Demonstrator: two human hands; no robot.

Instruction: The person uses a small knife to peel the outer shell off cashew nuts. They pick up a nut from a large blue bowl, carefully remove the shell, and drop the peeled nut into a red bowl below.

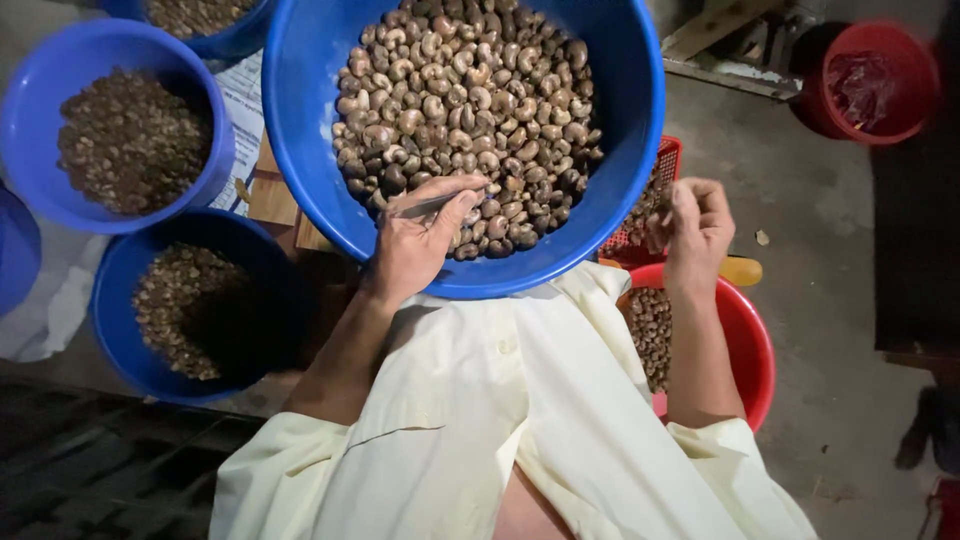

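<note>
At far left edge, a sliver of a blue plastic tub (15,250). Upper left of the frame: a round blue plastic bowl (40,100) filled with small brown shell pieces. Below it, lower left: another round blue plastic bowl (120,340), partly filled with paler brown bits, its right half in shadow. Along the top edge, left of centre: part of one more blue bowl (235,40) with dark contents. Between these bowls, glimpses of printed paper (245,100) and wooden slats (272,195).

Centre top: a large round blue plastic basin (300,120) heaped with curved brown cashew nuts (465,110). At the basin's lower rim, left hand (415,245), fingers closed around a thin metal pick (430,205), tip lying over the nuts.

Lower centre: cream cloth garment (500,420) across the lap.

Right of centre: right hand (695,225), raised, fingers pinched together around something small, too small to tell. Behind it, a red plastic mesh basket (665,160). Beneath the forearm, a round red plastic bowl (750,340) holding brown nuts.

Upper right of the frame: a red plastic bucket (910,110) on the grey concrete floor (820,260).
</note>
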